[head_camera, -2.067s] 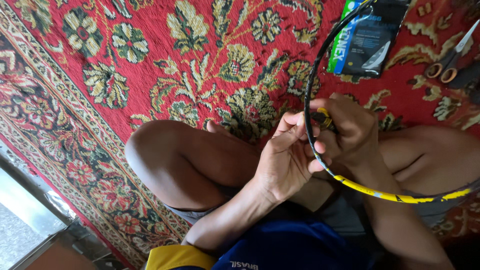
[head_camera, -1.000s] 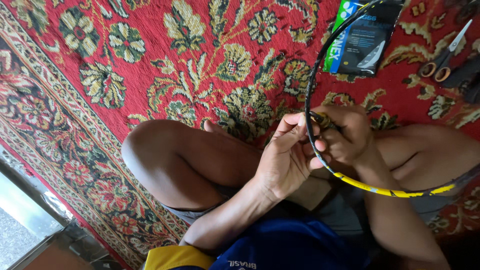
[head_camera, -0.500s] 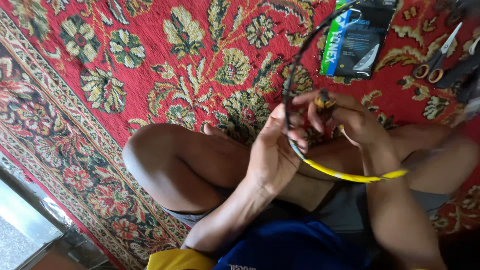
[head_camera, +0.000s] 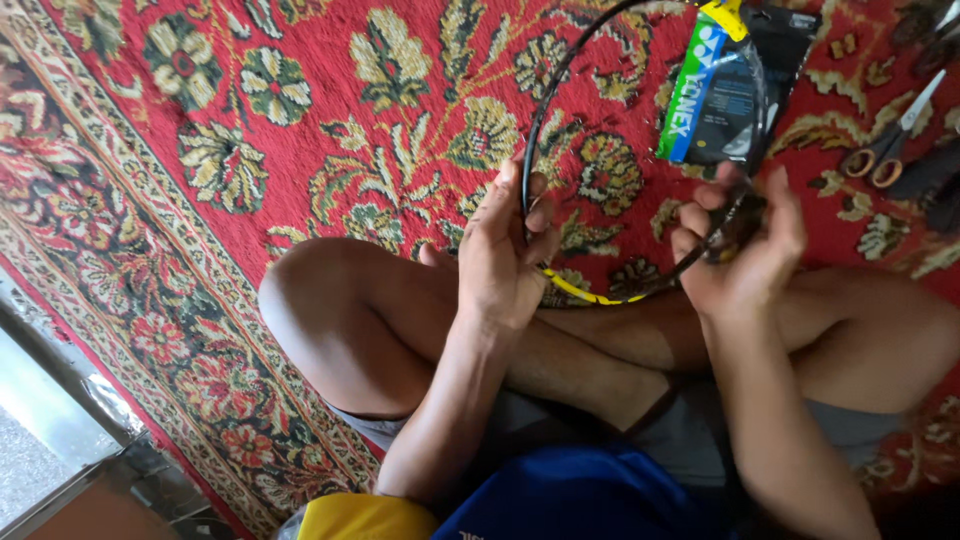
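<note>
Black-and-yellow racket frame (head_camera: 590, 292) above crossed legs, pinched at left rim by left hand (head_camera: 505, 255), loosely cupped at right by right hand (head_camera: 745, 250); risk of slipping or twisting from weak right-side grip.

One racket frame (head_camera: 560, 95), black with a yellow stretch, is held by two hands, left (head_camera: 505, 255) and right (head_camera: 745, 250). One string packet (head_camera: 725, 85) lies far right, one pair of scissors (head_camera: 890, 145) beside it, on one red patterned carpet (head_camera: 300, 130).
</note>
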